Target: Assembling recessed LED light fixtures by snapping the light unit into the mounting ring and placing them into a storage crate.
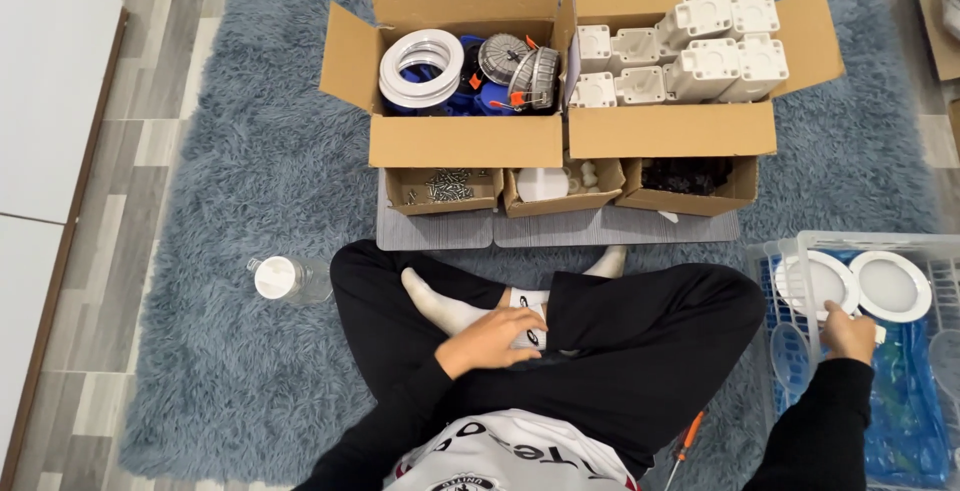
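Note:
I sit cross-legged on a shaggy blue-grey rug (pixel 230 151). My left hand (pixel 490 339) rests on my lap over a small white part with black markings (pixel 530 313), fingers loosely curled on it. My right hand (pixel 850 333) reaches into a clear plastic crate (pixel 790 251) at my right and touches the edge of a round white disc light (pixel 818 283). A second round white disc (pixel 890 287) lies beside it, over blue plastic wrapping (pixel 905 411).
Ahead stand two open cardboard boxes: one (pixel 465 141) with white rings, blue parts and metal heat sinks, one (pixel 670 131) with white plastic housings. Three small cardboard trays (pixel 445 203) of screws and small parts sit on grey boards. A plastic bottle (pixel 285 279) lies at left; an orange-handled screwdriver (pixel 688 436) lies by my right leg.

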